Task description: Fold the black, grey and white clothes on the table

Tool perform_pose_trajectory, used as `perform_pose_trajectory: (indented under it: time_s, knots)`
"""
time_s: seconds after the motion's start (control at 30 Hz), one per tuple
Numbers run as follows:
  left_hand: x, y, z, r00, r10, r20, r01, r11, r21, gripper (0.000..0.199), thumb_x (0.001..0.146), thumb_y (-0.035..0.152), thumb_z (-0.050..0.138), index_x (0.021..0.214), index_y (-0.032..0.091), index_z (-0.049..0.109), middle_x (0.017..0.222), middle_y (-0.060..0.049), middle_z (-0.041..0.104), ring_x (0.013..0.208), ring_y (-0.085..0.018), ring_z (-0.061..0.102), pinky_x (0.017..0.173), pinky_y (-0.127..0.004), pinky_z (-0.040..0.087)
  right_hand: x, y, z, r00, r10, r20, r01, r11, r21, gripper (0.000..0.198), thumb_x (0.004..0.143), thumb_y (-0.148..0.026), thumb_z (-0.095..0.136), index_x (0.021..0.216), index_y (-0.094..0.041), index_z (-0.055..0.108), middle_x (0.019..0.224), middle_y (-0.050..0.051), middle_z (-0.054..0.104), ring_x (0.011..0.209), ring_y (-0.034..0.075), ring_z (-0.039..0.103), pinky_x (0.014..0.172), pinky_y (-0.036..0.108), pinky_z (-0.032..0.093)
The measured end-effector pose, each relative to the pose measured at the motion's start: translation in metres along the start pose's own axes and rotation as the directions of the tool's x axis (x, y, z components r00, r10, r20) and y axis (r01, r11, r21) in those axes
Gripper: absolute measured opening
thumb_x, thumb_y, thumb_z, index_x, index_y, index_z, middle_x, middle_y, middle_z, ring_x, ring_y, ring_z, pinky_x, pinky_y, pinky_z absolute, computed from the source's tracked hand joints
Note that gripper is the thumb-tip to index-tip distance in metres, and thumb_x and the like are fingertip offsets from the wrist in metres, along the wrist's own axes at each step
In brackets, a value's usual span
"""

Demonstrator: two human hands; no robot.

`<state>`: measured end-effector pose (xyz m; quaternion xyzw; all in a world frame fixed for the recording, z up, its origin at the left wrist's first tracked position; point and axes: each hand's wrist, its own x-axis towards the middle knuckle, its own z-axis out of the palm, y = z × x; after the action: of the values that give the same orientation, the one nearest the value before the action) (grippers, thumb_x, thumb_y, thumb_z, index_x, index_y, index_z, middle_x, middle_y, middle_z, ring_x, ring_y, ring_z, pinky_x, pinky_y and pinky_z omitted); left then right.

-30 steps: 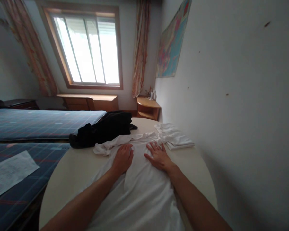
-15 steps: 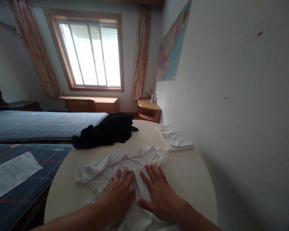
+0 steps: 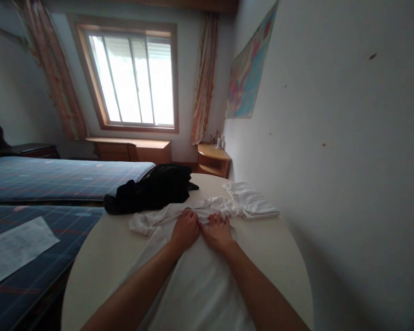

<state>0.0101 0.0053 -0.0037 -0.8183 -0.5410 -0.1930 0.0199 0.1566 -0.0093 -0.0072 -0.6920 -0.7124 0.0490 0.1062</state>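
A white shirt (image 3: pixel 203 280) lies spread on the round table (image 3: pixel 89 271), its upper part bunched into folds toward the far side. My left hand (image 3: pixel 186 228) rests palm down on the cloth near these folds, fingers bent over the fabric. Close beside it, my right hand (image 3: pixel 218 231) presses on the shirt with its fingers a little apart and its thumb pointing toward the left hand. Both forearms stretch over the lower part of the shirt. Neither hand visibly pinches the cloth.
Black clothing (image 3: pixel 155 189) is heaped at the table's far left. A folded white garment (image 3: pixel 251 201) lies at the far right, by the wall (image 3: pixel 348 193). Left of the table are plaid mattresses (image 3: pixel 65 179) with a paper sheet (image 3: pixel 19 250) on the nearer one.
Both hands have slid forward over the shirt, away from me, and are closer together. The shirt's top edge has shifted farther, and its lower part lies smoother.
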Motion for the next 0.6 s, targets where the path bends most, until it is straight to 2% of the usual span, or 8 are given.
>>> perform_pose_trajectory:
  time_s: [0.1, 0.2, 0.33, 0.43, 0.53, 0.6]
  knots:
    - [-0.010, -0.003, 0.002, 0.999, 0.028, -0.028, -0.029, 0.998, -0.053, 0.025, 0.087, 0.011, 0.045, 0.104, 0.016, 0.062, 0.111, -0.010, 0.065, 0.110, -0.023, 0.057, 0.102, -0.037, 0.042, -0.005, -0.012, 0.012, 0.984, 0.032, -0.176, -0.033, 0.999, 0.001, 0.067, 0.099, -0.061, 0.026, 0.138, -0.014, 0.052, 0.151, 0.020, 0.043, 0.143, 0.030, 0.033, 0.119, 0.054, -0.001]
    - [-0.030, -0.005, 0.002, 0.999, 0.010, -0.032, -0.012, 0.997, -0.080, 0.030, 0.091, 0.017, 0.045, 0.117, 0.018, 0.060, 0.124, -0.010, 0.063, 0.123, -0.025, 0.052, 0.111, -0.045, 0.034, -0.022, -0.013, 0.017, 0.974, 0.002, -0.225, -0.002, 1.000, 0.004, 0.064, 0.099, -0.060, 0.026, 0.138, -0.017, 0.053, 0.153, 0.016, 0.041, 0.147, 0.031, 0.025, 0.120, 0.054, -0.003]
    - [-0.069, -0.005, 0.001, 0.992, -0.111, 0.059, 0.111, 0.994, 0.004, 0.045, 0.095, 0.033, 0.045, 0.138, 0.021, 0.052, 0.150, -0.012, 0.047, 0.142, -0.037, 0.032, 0.113, -0.062, 0.023, -0.058, -0.010, 0.020, 0.989, -0.045, -0.144, 0.047, 0.999, 0.013, 0.068, 0.097, -0.064, 0.026, 0.147, -0.022, 0.045, 0.161, 0.011, 0.028, 0.152, 0.032, 0.005, 0.120, 0.057, -0.004]
    - [-0.101, -0.003, -0.006, 0.985, -0.079, 0.152, 0.071, 0.996, 0.054, 0.053, 0.094, 0.039, 0.044, 0.144, 0.025, 0.047, 0.155, -0.012, 0.040, 0.145, -0.042, 0.026, 0.111, -0.066, 0.023, -0.091, -0.009, 0.022, 0.993, -0.108, -0.053, 0.110, 0.994, 0.017, 0.072, 0.096, -0.066, 0.027, 0.151, -0.023, 0.040, 0.163, 0.011, 0.024, 0.152, 0.034, 0.005, 0.119, 0.058, -0.006]
    - [-0.118, 0.000, -0.020, 0.974, -0.044, 0.223, 0.030, 0.997, 0.066, 0.052, 0.091, 0.039, 0.046, 0.141, 0.028, 0.051, 0.153, -0.012, 0.043, 0.141, -0.043, 0.031, 0.106, -0.065, 0.031, -0.117, -0.011, 0.017, 0.990, -0.138, 0.025, 0.138, 0.990, 0.025, 0.075, 0.093, -0.069, 0.032, 0.152, -0.023, 0.039, 0.163, 0.011, 0.024, 0.151, 0.036, 0.010, 0.120, 0.058, -0.002]
    - [-0.116, 0.001, -0.030, 0.973, -0.045, 0.226, 0.026, 0.996, 0.086, 0.045, 0.090, 0.035, 0.047, 0.133, 0.028, 0.057, 0.145, -0.012, 0.051, 0.135, -0.040, 0.041, 0.104, -0.062, 0.034, -0.124, -0.015, 0.006, 0.989, -0.126, 0.079, 0.125, 0.992, 0.014, 0.077, 0.090, -0.070, 0.036, 0.150, -0.022, 0.042, 0.161, 0.013, 0.028, 0.149, 0.040, 0.014, 0.119, 0.060, 0.003]
